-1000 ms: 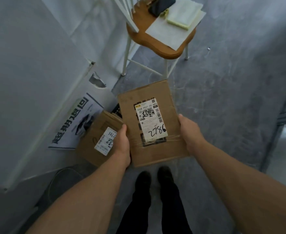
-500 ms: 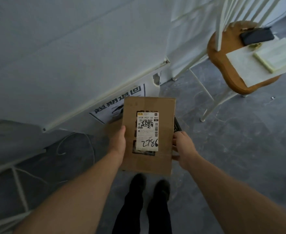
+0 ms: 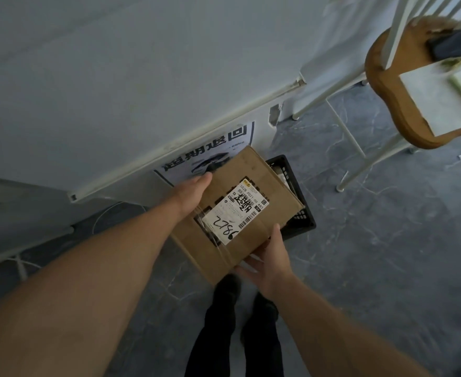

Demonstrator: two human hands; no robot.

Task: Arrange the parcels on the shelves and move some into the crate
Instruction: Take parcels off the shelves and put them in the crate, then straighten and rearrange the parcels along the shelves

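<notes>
Now the box (image 3: 254, 172) is held over the floor (image 3: 387, 268), turned so its long axis runs from 7 to 1 o'clock. Its far end overlaps the black crate (image 3: 303, 221), which stands on the floor at the box's 3 o'clock and is largely hidden under it. Whether the box touches the crate cannot be told.

The left hand (image 3: 194, 191) grips the box's edge at 10 o'clock, its thumb lying along the top face. The right hand (image 3: 267, 265) grips the edge at 5 o'clock, thumb on top and fingers spread beneath. A white label (image 3: 234, 213) on the top face bears the handwritten number 2786.

At the box's 11 o'clock a poster (image 3: 210, 156) with large characters leans on the white wall (image 3: 115, 91). A chair (image 3: 381, 77) with a wooden seat stands at 2 o'clock, with white paper (image 3: 436, 99) on it. Dark trouser legs (image 3: 237, 336) show at 6 o'clock.
</notes>
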